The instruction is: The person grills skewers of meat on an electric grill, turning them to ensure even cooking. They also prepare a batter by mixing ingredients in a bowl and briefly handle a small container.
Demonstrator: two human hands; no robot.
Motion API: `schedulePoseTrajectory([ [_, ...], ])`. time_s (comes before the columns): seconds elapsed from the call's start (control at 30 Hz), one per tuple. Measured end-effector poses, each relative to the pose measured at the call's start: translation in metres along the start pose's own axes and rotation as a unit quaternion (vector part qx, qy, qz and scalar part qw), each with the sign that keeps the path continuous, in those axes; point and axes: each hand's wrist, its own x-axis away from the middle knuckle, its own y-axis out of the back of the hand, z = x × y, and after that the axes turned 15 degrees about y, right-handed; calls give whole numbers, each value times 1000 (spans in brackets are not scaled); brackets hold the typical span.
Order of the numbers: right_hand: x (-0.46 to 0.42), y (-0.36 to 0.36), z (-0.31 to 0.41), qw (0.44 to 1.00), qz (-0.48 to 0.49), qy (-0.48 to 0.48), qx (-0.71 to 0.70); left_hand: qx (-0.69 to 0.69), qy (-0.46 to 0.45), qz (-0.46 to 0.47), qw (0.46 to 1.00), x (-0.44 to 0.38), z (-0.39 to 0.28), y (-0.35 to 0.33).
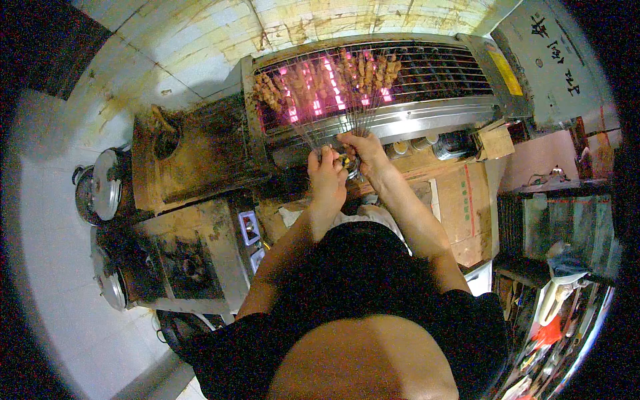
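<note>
My left hand grips the lower ends of a bunch of thin skewers in front of the grill. Close beside it on the right, my right hand is closed around another bunch of skewer ends. The skewers fan out from both hands over the grill's front rail. Browned chunks of meat on their far ends lie above the glowing pink heating bars. Individual skewers blur together near my fingers.
Left of the grill is a greasy worktop; lidded pots stand beyond it. Jars and a dark container sit below the grill's front edge. Cardboard lies at right. A stained tiled wall rises behind the grill.
</note>
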Motion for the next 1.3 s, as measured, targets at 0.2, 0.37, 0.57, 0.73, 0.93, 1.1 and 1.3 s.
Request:
schedulePoseTrajectory([
  [0.2, 1, -3, 4, 999, -1, -46, -5, -9, 31, 14, 999, 1, -5, 4],
  [0.37, 2, -8, 4, 988, 23, -140, -64, -65, 37, -43, 996, 8, -17, 3],
  [0.57, 1, -13, -1, 990, 42, -131, -43, -68, -5, 22, 997, -8, -16, 22],
  [0.73, 10, -14, -3, 989, -62, -76, -110, -11, 10, -23, 1000, 3, -22, 15],
  [0.93, 9, -18, -5, 991, -60, -73, -98, -15, 17, 30, 999, -3, -27, 20],
  [1.1, 13, -18, 7, 995, -4, -77, -65, -4, 23, 55, 998, -4, -28, 24],
  [1.3, 6, -13, -4, 987, -27, -109, -112, 2, 29, 75, 997, -2, -26, 28],
])
